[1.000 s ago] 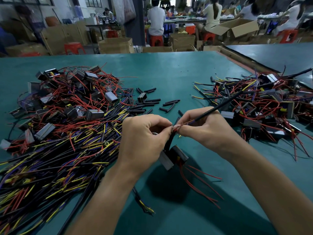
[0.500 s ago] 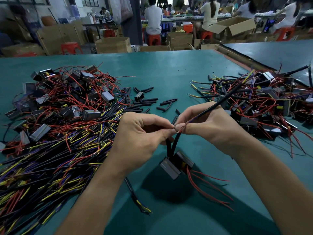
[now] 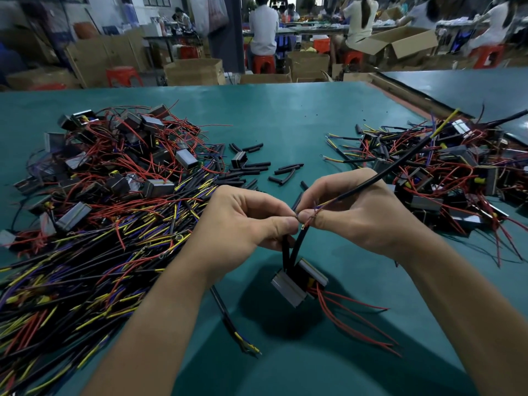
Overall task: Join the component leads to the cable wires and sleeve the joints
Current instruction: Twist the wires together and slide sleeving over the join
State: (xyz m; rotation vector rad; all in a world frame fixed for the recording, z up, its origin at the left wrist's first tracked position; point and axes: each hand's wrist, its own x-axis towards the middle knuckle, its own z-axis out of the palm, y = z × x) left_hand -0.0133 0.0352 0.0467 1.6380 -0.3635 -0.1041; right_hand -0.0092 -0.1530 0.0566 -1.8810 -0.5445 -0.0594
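We see the left hand [image 3: 245,224] and right hand [image 3: 357,212] pinching bare wire ends together, fingers [image 3: 281,224] closed on the joint. The component [image 3: 297,282] hangs below the fingers above the green surface [image 3: 285,124]; the black cable [image 3: 400,164] runs up-right from them.

Lighting: even, moderately bright, from overhead. Soft pale sheen on the green table [image 3: 285,115], far side. Shadows: one dark, soft-edged patch on the table directly under the hanging component [image 3: 298,282]. Sharpness: table centre crisp; background workers [image 3: 264,27] beyond the table blurred. Distortion: wide-angle bowing of the table's far edge; corners smeared.
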